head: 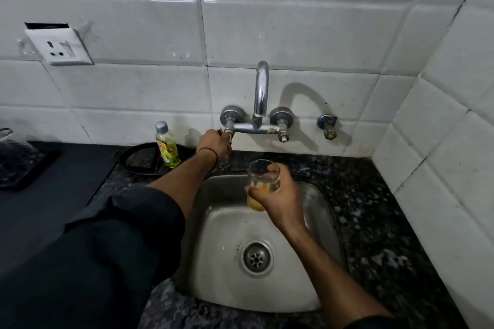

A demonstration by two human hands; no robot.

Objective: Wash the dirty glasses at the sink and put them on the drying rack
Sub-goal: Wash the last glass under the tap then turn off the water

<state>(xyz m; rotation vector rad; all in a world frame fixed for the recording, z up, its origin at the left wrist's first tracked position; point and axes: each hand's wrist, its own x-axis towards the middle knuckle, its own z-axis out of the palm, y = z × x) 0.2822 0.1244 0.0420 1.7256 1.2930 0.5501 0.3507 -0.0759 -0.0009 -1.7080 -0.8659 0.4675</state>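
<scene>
Glass (pixel 263 172) has orange-yellow liquid in its lower part. Right hand (pixel 279 201) fingers clamped round it over the sink (pixel 318 224), long axis near vertical, mouth up. Left hand (pixel 213 144) fingers curled on the left tap handle (pixel 227 132).

right hand (pixel 280 195) holding glass (pixel 263 184), left hand (pixel 213 143) on tap handle (pixel 227 132)

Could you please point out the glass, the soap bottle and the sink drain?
glass (pixel 260 173): head view, clear upper wall.
soap bottle (pixel 168 148): head view, yellow body.
sink drain (pixel 257 256): head view, strainer centre.
</scene>
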